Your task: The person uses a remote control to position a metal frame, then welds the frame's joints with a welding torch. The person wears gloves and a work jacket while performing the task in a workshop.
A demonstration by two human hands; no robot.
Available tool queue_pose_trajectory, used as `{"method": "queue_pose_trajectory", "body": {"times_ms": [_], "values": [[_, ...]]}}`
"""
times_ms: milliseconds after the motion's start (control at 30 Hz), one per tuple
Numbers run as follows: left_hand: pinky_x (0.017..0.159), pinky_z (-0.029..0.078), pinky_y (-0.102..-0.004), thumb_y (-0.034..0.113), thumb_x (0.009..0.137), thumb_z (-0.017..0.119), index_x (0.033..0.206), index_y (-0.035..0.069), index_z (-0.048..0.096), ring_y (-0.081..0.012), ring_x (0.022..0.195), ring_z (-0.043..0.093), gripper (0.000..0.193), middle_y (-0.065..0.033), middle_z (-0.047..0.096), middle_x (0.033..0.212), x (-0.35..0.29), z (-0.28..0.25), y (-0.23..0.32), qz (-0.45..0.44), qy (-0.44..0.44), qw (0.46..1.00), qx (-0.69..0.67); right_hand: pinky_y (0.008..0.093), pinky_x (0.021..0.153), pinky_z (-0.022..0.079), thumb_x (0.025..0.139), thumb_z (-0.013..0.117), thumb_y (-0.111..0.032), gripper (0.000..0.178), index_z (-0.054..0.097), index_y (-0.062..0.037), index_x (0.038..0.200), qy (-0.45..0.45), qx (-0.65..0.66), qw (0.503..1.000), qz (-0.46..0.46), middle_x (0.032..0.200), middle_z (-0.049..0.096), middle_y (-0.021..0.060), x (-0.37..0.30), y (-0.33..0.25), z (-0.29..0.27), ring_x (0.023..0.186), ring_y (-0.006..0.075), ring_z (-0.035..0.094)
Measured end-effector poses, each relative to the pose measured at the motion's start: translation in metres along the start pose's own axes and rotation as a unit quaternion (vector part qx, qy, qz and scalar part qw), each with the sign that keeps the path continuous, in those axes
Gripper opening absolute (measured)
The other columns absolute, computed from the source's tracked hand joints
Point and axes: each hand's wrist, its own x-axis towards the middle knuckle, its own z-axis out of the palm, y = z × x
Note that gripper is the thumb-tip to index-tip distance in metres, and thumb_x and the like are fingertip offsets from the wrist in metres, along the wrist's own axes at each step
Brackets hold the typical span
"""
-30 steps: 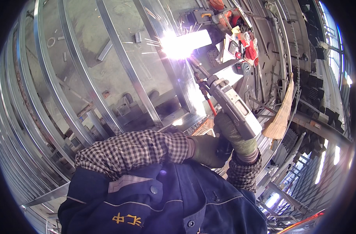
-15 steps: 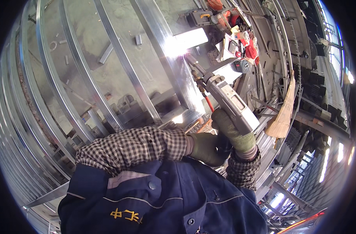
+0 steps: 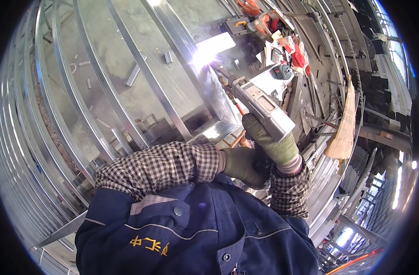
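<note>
My right hand (image 3: 270, 141), in a green work glove, is wrapped around a grey handheld welding gun (image 3: 266, 106). The gun's nozzle reaches up and left to a wide shiny metal beam (image 3: 187, 48). A white-violet glare burns at the tip, where a short bright bar (image 3: 220, 43) meets the beam. Below the gun, my left hand (image 3: 242, 166), also gloved in green, is closed beside a dark hose-like part (image 3: 263, 166). My right wrist and that dark part hide most of its fingers, so what it grips is unclear.
Parallel metal bars (image 3: 145, 68) form a frame on the left, above a floor with offcuts (image 3: 136, 71). Beyond the gun are a toolbox (image 3: 237, 26), a calculator (image 3: 277, 56) and red cloth (image 3: 298, 57). A straw broom (image 3: 341, 133) leans at right.
The view has shifted a little. The welding gun and my right hand now appear slightly further left and higher. The glare stays at the joint, and both hands keep their hold.
</note>
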Motion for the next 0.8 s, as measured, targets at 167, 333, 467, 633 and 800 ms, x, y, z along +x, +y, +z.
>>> {"method": "queue_pose_trajectory", "body": {"times_ms": [167, 333, 467, 633, 800], "values": [[0.086, 0.056, -0.0337, 0.032, 0.086, 0.083, 0.108, 0.009, 0.072, -0.0117, 0.095, 0.069, 0.035, -0.0052, 0.075, 0.098, 0.004, 0.001, -0.001, 0.022, 0.001, 1.0, -0.002, 0.037, 0.078, 0.058, 0.097, 0.073, -0.016, 0.035, 0.069, -0.0017, 0.129, -0.022, 0.058, 0.995, 0.073, 0.108, 0.074, 0.0149, -0.001, -0.002, -0.002, 0.09, 0.0267, 0.073], [0.096, 0.055, -0.0341, 0.036, 0.086, 0.084, 0.119, 0.009, 0.072, -0.0157, 0.106, 0.069, 0.044, -0.007, 0.076, 0.111, 0.014, 0.002, -0.014, 0.062, 0.001, 0.998, 0.025, 0.0289, 0.062, 0.052, 0.098, 0.076, -0.017, 0.03, 0.069, -0.0018, 0.122, 0.004, 0.015, 1.0, -0.02, 0.087, 0.069, 0.0037, -0.001, 0.007, -0.003, 0.071, 0.0127, 0.066], [0.101, 0.053, -0.0366, 0.037, 0.088, 0.082, 0.123, 0.008, 0.071, -0.021, 0.114, 0.069, 0.047, -0.0106, 0.075, 0.119, 0.021, -0.002, -0.015, 0.1, 0.0, 0.991, 0.091, 0.0275, 0.06, 0.052, 0.096, 0.079, -0.018, 0.029, 0.07, -0.0021, 0.118, -0.011, 0.084, 0.996, 0.036, 0.082, 0.07, 0.0023, -0.01, 0.015, -0.008, 0.069, 0.0104, 0.066], [0.103, 0.052, -0.0367, 0.036, 0.089, 0.081, 0.124, 0.009, 0.071, -0.0222, 0.118, 0.068, 0.045, -0.0097, 0.075, 0.122, 0.013, -0.003, 0.011, 0.003, -0.007, 0.986, 0.164, 0.0279, 0.064, 0.053, 0.095, 0.079, -0.018, 0.031, 0.07, -0.002, 0.12, -0.003, 0.119, 0.993, -0.011, 0.086, 0.072, 0.0027, -0.028, 0.02, -0.014, 0.073, 0.0112, 0.067], [0.106, 0.051, -0.0366, 0.035, 0.089, 0.08, 0.131, 0.011, 0.068, -0.0214, 0.12, 0.068, 0.05, -0.0093, 0.075, 0.123, 0.012, 0.014, 0.004, 0.019, 0.105, 0.978, 0.178, 0.0261, 0.071, 0.052, 0.098, 0.076, -0.019, 0.031, 0.069, -0.0016, 0.123, -0.004, 0.191, 0.979, -0.068, 0.097, 0.072, 0.0023, -0.042, 0.015, -0.036, 0.081, 0.0115, 0.066]]}}
